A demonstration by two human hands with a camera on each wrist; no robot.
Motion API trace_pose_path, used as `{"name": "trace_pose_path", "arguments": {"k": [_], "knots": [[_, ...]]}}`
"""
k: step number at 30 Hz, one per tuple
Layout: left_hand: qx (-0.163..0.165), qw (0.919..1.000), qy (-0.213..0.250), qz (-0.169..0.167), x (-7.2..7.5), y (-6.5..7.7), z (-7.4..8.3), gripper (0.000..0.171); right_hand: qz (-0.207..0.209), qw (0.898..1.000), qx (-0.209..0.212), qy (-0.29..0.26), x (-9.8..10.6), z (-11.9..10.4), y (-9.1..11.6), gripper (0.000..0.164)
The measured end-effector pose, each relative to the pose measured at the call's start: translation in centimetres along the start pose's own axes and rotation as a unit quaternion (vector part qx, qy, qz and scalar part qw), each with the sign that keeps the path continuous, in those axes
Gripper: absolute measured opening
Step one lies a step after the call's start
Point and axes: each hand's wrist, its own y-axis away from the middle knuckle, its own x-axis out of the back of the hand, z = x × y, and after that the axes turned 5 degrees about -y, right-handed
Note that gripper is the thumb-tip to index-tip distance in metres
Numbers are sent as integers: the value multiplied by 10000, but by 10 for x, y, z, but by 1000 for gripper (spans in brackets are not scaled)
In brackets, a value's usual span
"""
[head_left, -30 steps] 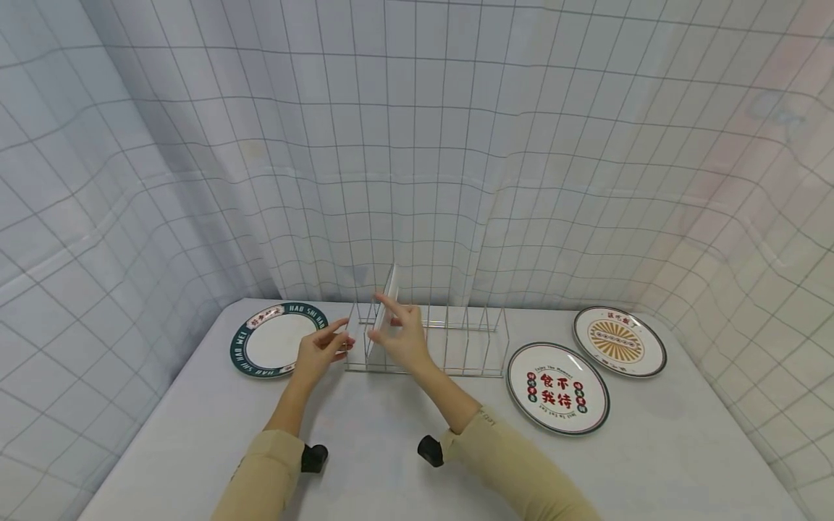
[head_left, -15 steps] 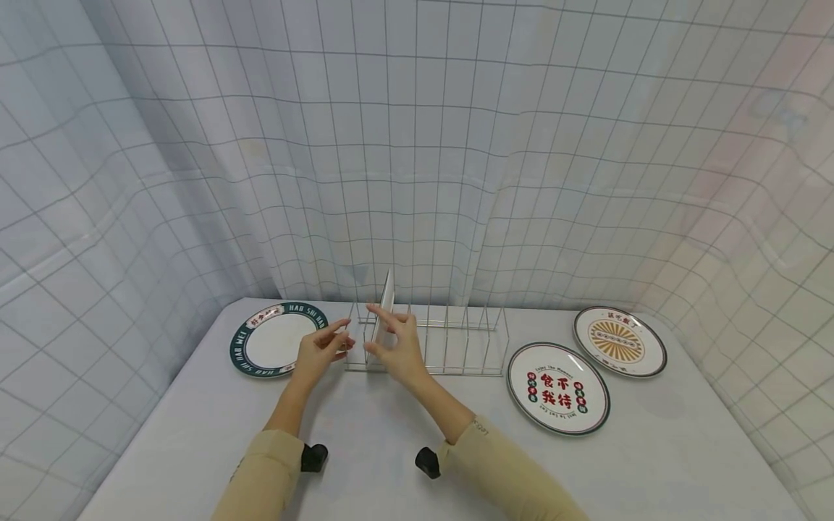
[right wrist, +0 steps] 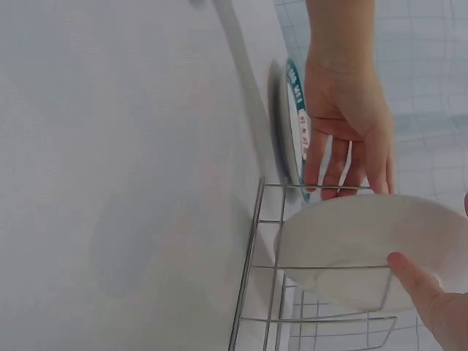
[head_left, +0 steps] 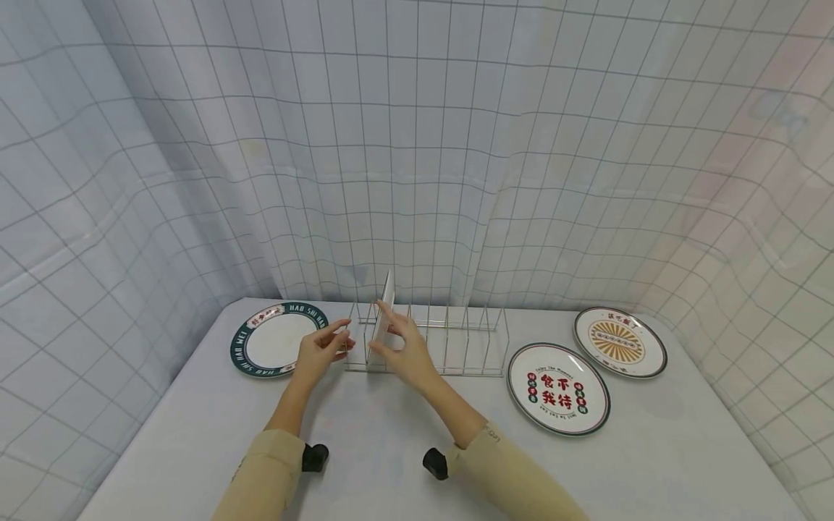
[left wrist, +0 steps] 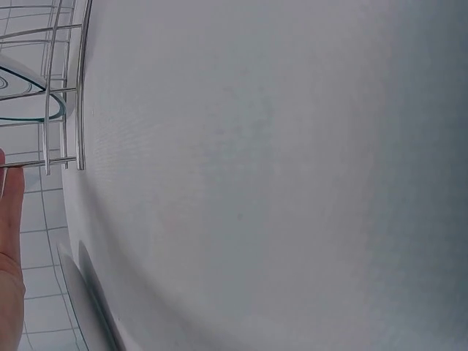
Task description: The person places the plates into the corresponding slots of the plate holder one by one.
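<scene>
A white plate [head_left: 386,307] stands on edge in the left part of a wire dish rack [head_left: 456,374]; in the left wrist view its rim shows a teal line. My left hand [head_left: 317,352] holds the rack's left end wire between thumb and fingers, as the right wrist view also shows. Right at the standing plate is my right hand [head_left: 409,354], its thumb and index finger spread apart and reaching over the plate's near edge. From the right wrist, the thumb [right wrist: 413,276] overlaps the plate's broad pale face.
A green-rimmed plate [head_left: 276,340] lies flat left of the rack. To the right lie a plate with red lettering [head_left: 558,388] and, farther back, one with a yellow sunburst [head_left: 620,341]. White grid-patterned curtains [head_left: 417,181] enclose the table's back and sides.
The standing plate has shifted slightly left and lower, then stayed put. My right hand went a little left, then drew back to the right. My left hand has not moved.
</scene>
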Motion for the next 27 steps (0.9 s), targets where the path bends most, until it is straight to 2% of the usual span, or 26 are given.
{"name": "trace_pose_path", "arguments": {"k": [4,9,11,15,19,24,27], "knots": [[93,9999,36,-40,0,0,0,36,75,9987,-171,-479,24,-7,7,68],[197,9998,42,-55,1,1,-1,37,600,9927,-363,-983,70,-28,19,66],[224,9997,50,-83,1,1,-1,38,842,9904,-426,-1008,91,-31,25,67],[261,9995,102,-111,2,1,0,39,1312,9866,-364,-903,134,-16,40,69],[289,9995,92,-127,2,1,1,38,1688,9812,-551,-762,173,-3,61,70],[288,9995,43,-149,2,0,0,39,2061,9718,-858,-763,211,8,92,71],[241,9996,62,-137,2,0,-1,39,2215,9677,-842,-867,230,19,111,71]]}}
